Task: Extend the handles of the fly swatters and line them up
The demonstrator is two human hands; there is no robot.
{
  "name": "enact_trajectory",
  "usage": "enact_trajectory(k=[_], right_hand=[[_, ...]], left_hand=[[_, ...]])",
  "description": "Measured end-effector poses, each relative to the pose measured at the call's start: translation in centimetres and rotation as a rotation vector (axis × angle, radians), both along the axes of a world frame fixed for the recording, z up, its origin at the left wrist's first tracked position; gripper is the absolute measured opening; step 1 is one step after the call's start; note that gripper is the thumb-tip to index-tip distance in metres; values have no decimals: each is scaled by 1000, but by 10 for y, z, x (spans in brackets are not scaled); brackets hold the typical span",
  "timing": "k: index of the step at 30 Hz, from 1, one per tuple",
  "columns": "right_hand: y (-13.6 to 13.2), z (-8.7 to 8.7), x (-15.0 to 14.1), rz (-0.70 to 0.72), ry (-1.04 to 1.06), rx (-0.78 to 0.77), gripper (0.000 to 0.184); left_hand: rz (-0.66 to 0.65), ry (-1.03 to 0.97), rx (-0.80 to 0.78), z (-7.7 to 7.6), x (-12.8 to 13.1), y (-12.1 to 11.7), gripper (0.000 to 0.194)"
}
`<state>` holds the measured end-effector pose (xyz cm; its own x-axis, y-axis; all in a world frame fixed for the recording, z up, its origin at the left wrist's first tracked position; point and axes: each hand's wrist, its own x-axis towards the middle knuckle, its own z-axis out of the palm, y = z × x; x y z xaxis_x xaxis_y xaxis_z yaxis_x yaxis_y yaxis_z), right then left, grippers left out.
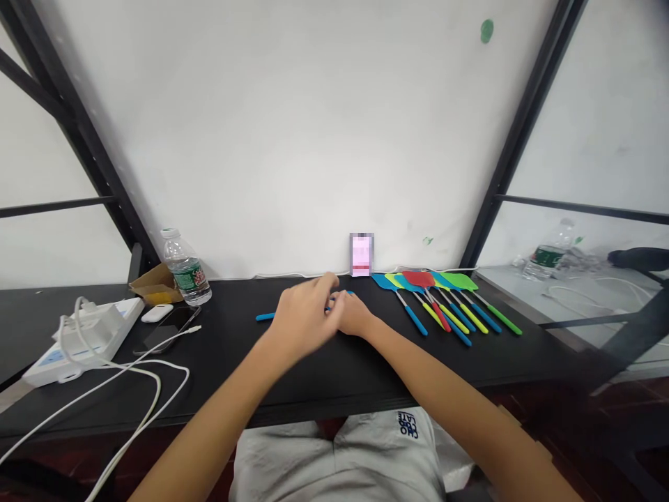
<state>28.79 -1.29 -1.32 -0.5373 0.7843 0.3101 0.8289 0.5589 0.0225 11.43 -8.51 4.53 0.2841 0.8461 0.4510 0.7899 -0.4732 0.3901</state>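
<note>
My left hand (pixel 306 310) hovers over the table in front of me, a little smeared by motion. Its fingers curve loosely, with a gap between them and the thumb. Close against it on the right is my right hand (pixel 354 315), closed, its fingers partly covered by the left. Bits of blue show around the right hand's fingers, and a blue handle (pixel 265 317) sticks out left of my left hand. They look like parts of one blue fly swatter, mostly hidden. To the right lies a fanned pile of fly swatters in several colours, a red one (pixel 419 279) on top.
A phone with a lit, blurred screen (pixel 362 255) leans on the wall. On the left are a water bottle (pixel 189 272), a cardboard box (pixel 155 284), a white case (pixel 157 313), a dark phone (pixel 170 329), and a power strip (pixel 83 341) with loose white cables.
</note>
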Motion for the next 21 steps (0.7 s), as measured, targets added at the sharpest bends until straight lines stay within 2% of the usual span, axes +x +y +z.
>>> enact_trajectory(k=[2, 4, 8, 11, 15, 19, 21], right_hand=[[-4, 1, 17, 10, 21, 24, 34], [-7, 2, 29, -9, 41, 20, 33], [-8, 3, 36, -88, 74, -19, 29], [-7, 3, 34, -130, 117, -40, 28], [-3, 3, 39, -202, 174, -47, 30], [-5, 12, 43, -288, 347, 180, 26], [-11, 17, 40, -365, 489, 289, 33]], left_hand=[[-23, 193, -10, 4, -1, 29, 38], [-42, 318, -137, -5, -8, 57, 38], [-125, 264, -178, -35, -23, 87, 23], [-145, 247, -204, -46, -29, 92, 17], [-120, 296, -201, -46, -30, 89, 13], [-19, 280, -190, -45, -25, 84, 12], [6, 209, -194, -45, -21, 81, 14]])
